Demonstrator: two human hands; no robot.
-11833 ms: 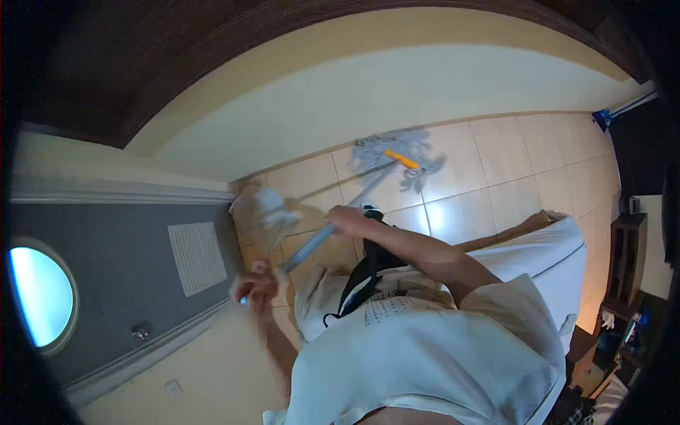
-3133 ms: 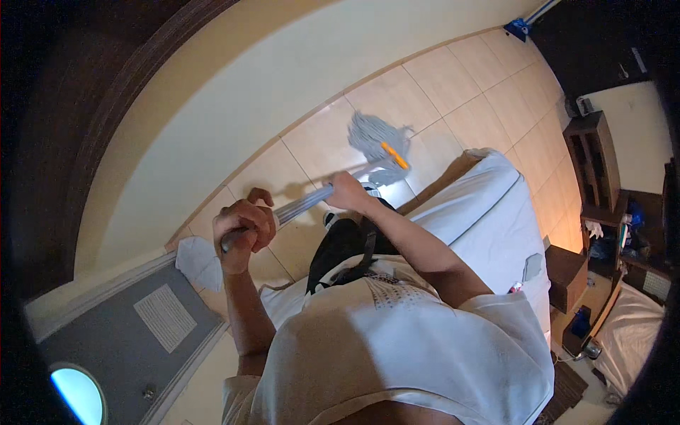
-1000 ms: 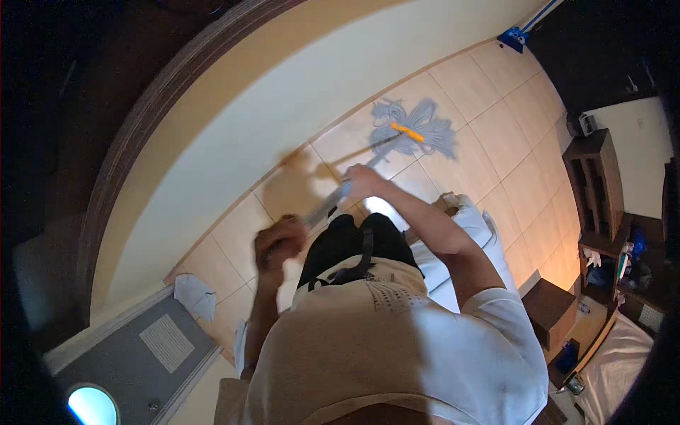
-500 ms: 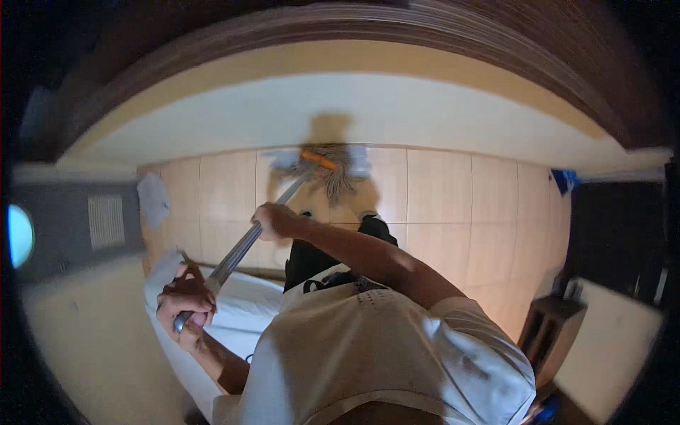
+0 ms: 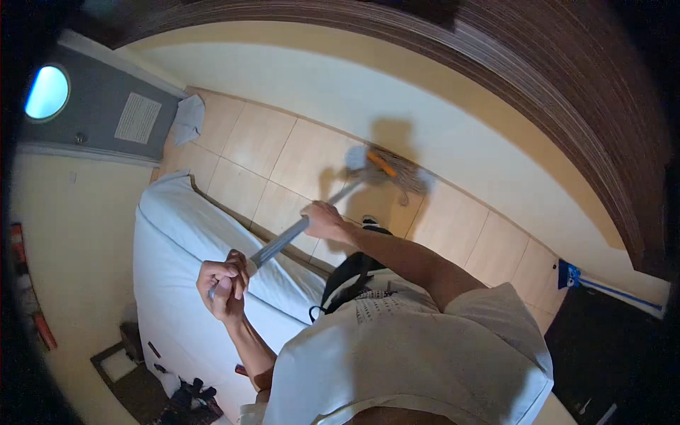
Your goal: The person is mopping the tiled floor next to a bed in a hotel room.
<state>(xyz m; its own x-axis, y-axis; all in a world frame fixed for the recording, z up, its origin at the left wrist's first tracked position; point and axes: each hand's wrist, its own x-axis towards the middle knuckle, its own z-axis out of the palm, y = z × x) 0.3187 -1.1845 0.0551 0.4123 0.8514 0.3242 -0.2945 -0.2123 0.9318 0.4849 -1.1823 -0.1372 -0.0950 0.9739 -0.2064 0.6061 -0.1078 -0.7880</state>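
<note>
A string mop with grey strands and an orange clamp lies on the floor against the foot of the wall. Its grey metal handle slants down and left toward me. My left hand is closed around the upper end of the handle, above the white bed. Farther down the shaft, my right hand grips it, with that arm crossing in front of my body. The mop strands look slightly blurred. One of my shoes shows just below the mop head.
A white-covered bed stands close on my left. Beyond it are a grey door with a round window and a pale cloth on the tiles. A blue broom lies at right by a dark panel. Dark wood overhangs the wall.
My view has turned, so the wall now slants down to the right and more of the bed shows. The mop head appears farther right in view. Both hands keep their hold on the handle.
</note>
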